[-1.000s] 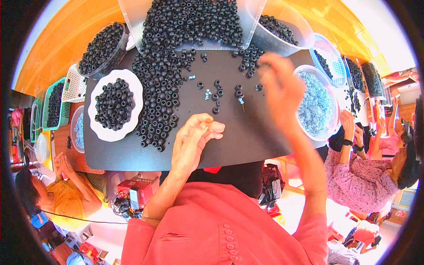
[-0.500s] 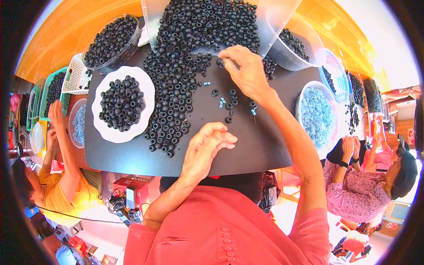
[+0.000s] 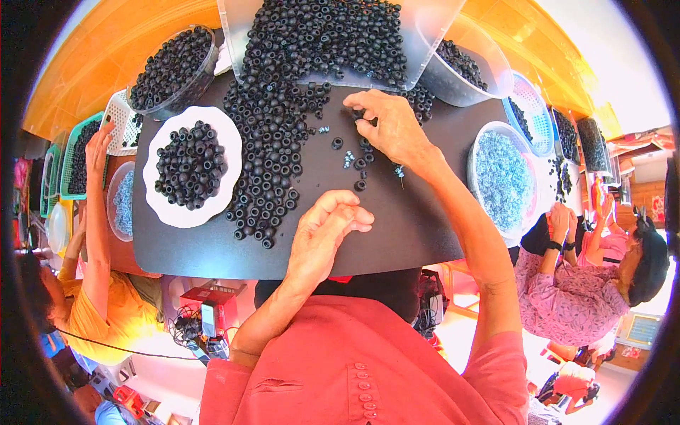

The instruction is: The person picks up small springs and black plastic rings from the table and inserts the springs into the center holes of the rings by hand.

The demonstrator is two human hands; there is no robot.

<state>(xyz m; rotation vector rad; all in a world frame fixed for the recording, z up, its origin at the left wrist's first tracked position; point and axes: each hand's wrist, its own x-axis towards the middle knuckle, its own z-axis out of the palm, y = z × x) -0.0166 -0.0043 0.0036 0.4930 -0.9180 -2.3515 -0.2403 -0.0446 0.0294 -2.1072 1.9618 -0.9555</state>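
My right hand (image 3: 391, 126) hovers over the dark table with a black bead (image 3: 359, 113) pinched between thumb and fingertips. Below it lies a loose group of black beads (image 3: 360, 174) and small pale blue clips or beads (image 3: 348, 159), partly covered by the hand. Beside my right wrist a pale blue piece (image 3: 399, 172) has a thin pin pointing down from it. Nearer to me, my left hand (image 3: 326, 230) is closed, thumb against curled fingers; whatever they hold, if anything, is hidden. To the left of both hands spreads a heap of black beads (image 3: 263, 177).
A white scalloped plate (image 3: 159, 191) of black beads stands at left. At the back a clear bin (image 3: 425, 60) spills beads onto the table (image 3: 304, 262). Round tubs of beads flank it; a tub of light blue pieces (image 3: 501, 180) stands right. Other people work on both sides.
My right hand has shifted slightly nearer, a black bead still in its fingertips. My left hand stays closed in about the same place. The person at left has raised an arm.
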